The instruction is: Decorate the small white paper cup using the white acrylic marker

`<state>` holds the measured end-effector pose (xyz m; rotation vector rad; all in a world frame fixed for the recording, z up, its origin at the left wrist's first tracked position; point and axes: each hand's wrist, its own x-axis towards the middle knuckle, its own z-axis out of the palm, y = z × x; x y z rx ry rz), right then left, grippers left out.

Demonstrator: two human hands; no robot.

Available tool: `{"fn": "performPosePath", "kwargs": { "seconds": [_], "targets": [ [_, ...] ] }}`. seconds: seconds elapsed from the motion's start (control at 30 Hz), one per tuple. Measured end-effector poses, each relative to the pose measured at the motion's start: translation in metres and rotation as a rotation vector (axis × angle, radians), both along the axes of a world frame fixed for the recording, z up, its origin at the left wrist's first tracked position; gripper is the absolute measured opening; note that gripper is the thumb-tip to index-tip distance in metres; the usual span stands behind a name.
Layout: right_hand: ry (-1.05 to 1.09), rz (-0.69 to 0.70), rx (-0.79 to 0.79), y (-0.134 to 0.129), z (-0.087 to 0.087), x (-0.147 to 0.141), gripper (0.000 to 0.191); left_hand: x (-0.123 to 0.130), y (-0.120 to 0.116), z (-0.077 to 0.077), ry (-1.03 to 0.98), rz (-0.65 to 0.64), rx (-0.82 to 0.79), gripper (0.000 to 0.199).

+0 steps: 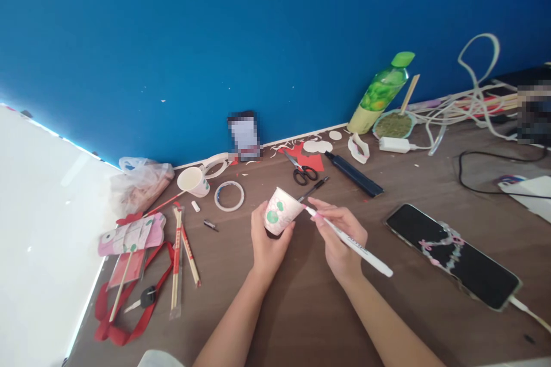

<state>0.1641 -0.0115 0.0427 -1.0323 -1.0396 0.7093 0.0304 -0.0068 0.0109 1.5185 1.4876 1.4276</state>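
My left hand (269, 246) is wrapped round a white paper cup (282, 212) with green spots and thin pink lines on its side. The cup is tilted, its rim toward the upper right. In my right hand (342, 235) is a white marker (361, 251) with a pink tip, pinched between thumb and fingers. Its tip is close to the cup's right side; whether it touches I cannot tell. Just beyond the cup lie a black pen (314, 188) and black-handled scissors (300, 169).
Red paper (316, 161), a tape roll (229, 196) and a second paper cup (198, 182) lie toward the blue wall. Chopsticks (175, 264) and a red ribbon (138, 330) are at left. A phone (486, 275), a dark blue stick-shaped object (355, 175) and a green-capped bottle (379, 94) are at right.
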Motion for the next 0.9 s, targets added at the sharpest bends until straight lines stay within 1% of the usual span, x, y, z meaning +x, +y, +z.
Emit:
{"fn": "performPosePath", "kwargs": {
  "seconds": [0.07,0.13,0.2,0.27,0.43,0.5,0.57,0.63,0.67,0.77,0.9],
  "targets": [
    [0.008,-0.049,-0.018,0.001,0.000,0.000,0.005,0.000,0.000,0.003,-0.081,0.003,-0.052,0.058],
    [-0.005,-0.078,-0.031,0.001,0.001,-0.001,0.007,0.000,0.000,0.006,-0.177,-0.003,-0.112,0.051],
    [-0.026,-0.084,-0.014,0.001,0.003,-0.002,0.007,-0.002,0.001,0.007,-0.286,-0.034,-0.189,0.041],
    [-0.052,-0.075,0.015,0.000,0.005,-0.004,0.006,-0.003,0.003,0.006,-0.382,-0.072,-0.258,0.038],
    [-0.089,-0.017,0.019,-0.004,0.006,-0.006,0.005,-0.003,0.006,0.000,-0.617,-0.096,-0.340,0.045],
    [-0.079,0.009,0.028,-0.005,0.003,-0.005,0.006,-0.001,0.006,0.004,-0.728,-0.133,-0.381,0.046],
    [-0.078,0.028,0.041,-0.005,0.001,-0.005,0.006,0.000,0.006,0.010,-0.855,-0.208,-0.438,0.051],
    [-0.084,0.042,0.056,-0.005,0.000,-0.004,0.005,0.000,0.008,0.017,-0.976,-0.291,-0.538,0.060],
    [-0.087,0.048,0.055,-0.006,0.000,-0.004,0.004,0.000,0.008,0.019,-1.021,-0.314,-0.577,0.058],
    [-0.090,0.058,0.053,-0.006,0.003,-0.003,0.003,-0.002,0.011,0.023,-1.127,-0.347,-0.677,0.053],
    [-0.095,0.066,0.068,-0.006,0.007,-0.003,0.005,-0.004,0.013,0.020,-1.185,-0.374,-0.762,0.054]
  ]
}}
